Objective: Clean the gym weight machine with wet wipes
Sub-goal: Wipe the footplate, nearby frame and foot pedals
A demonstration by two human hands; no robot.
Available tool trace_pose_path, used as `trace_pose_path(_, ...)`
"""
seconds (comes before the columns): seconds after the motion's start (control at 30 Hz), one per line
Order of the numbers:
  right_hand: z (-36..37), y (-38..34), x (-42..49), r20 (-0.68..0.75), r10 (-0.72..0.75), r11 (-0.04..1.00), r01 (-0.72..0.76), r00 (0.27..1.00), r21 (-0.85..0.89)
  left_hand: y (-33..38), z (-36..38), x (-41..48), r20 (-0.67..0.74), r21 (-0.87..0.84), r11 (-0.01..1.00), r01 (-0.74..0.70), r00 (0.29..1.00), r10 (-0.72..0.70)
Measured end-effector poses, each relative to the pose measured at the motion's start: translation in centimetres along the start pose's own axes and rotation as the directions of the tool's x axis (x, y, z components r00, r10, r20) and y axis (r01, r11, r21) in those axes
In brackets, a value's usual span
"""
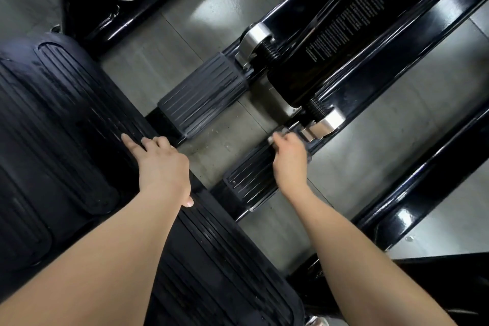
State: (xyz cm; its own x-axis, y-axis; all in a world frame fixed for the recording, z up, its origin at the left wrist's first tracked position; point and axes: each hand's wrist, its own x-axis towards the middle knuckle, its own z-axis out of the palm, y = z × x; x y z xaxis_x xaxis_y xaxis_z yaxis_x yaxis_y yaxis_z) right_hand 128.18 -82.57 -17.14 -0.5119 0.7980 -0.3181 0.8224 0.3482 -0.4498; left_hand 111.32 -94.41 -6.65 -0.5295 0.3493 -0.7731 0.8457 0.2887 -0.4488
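Lying flat, the left hand presses the footplate; the right hand pinches a wipe against the pedal.

I see glossy black painted metal on the frame tubes and polished chrome on the brackets. The big footplate and grey pedal are matt ribbed rubber. The tile floor is smooth and faintly shiny, and the wipe looks pale and soft.

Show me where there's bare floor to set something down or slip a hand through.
Bare tile lies between the far foot pad and the upper frame tube, and in a wide strip between the near rail and the outer tube. The gap between the two pads is open but droplet-spotted. Crowded: around the chrome clamps, where the right hand holds a wipe.
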Motion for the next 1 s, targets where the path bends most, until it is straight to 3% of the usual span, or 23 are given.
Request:
trace_pose_path(0.07,1.1,0.6,-2.9,0.105,-0.183,0.981,0.189,0.978,-0.047,0.0,0.0,0.0,0.001,0.001,1.000,-0.001,1.000,0.001)
trace_pose_path(0.13,0.7,2.2,-3.6,0.133,-0.257,0.965,0.262,0.957,-0.025,-0.1,0.0,0.0,0.001,0.003,1.000,0.000,1.000,0.000)
trace_pose_path(0.27,-1.9,2.4,-1.1,0.092,0.062,0.993,-0.071,0.994,0.089,0.0,0.0,0.1,0.002,0.012,1.000,-0.002,1.000,0.002)
trace_pose_path(0.33,-2.1,1.3,-1.7,0.083,0.123,0.986,-0.131,0.989,0.104,-0.1,0.1,0.1,0.001,0.018,1.000,-0.002,1.000,0.002)
trace_pose_path(0.37,-1.5,1.1,-2.7,0.103,0.091,0.993,-0.098,0.991,0.066,-0.1,0.1,0.1,-0.001,0.017,1.000,-0.001,1.000,0.001)
trace_pose_path(0.43,-0.4,0.3,-5.3,0.275,-0.081,0.996,0.091,0.958,-0.024,-0.2,0.1,0.0,-0.002,0.012,1.000,0.001,1.000,0.000)
trace_pose_path(0.5,0.3,-0.4,-6.8,0.450,-0.228,0.964,0.265,0.863,-0.019,-0.1,-0.1,0.1,0.006,0.009,1.000,-0.001,1.000,0.000)
trace_pose_path(0.6,-0.3,0.1,-6.3,0.558,-0.363,0.890,0.455,0.747,-0.031,0.0,-0.2,0.1,0.013,0.004,1.000,-0.004,1.000,0.004)
trace_pose_path(0.63,-0.6,0.6,-5.7,0.534,-0.349,0.907,0.420,0.770,-0.012,0.0,-0.2,0.1,0.014,0.003,1.000,-0.003,1.000,0.003)
trace_pose_path(0.67,-1.3,1.1,-5.0,0.460,-0.264,0.957,0.288,0.848,0.018,0.0,-0.2,0.2,0.015,0.002,1.000,-0.003,1.000,0.003)
trace_pose_path(0.73,-2.4,2.2,-3.4,0.263,0.050,0.988,-0.087,0.963,0.130,-0.1,-0.1,0.2,0.013,0.003,1.000,0.001,1.000,-0.001)
trace_pose_path(0.8,-2.8,2.9,-2.2,0.145,0.222,0.932,-0.253,0.964,0.258,-0.1,-0.1,0.1,0.016,0.012,1.000,0.001,1.000,-0.001)
trace_pose_path(0.87,-3.2,3.1,-2.0,0.117,0.284,0.864,-0.307,0.952,0.399,0.0,-0.1,0.1,0.010,0.015,1.000,0.000,1.000,0.000)
trace_pose_path(1.0,-3.8,3.6,-1.4,0.029,0.414,0.771,-0.367,0.910,0.521,0.0,0.0,0.3,0.007,0.013,1.000,0.005,1.000,-0.005)
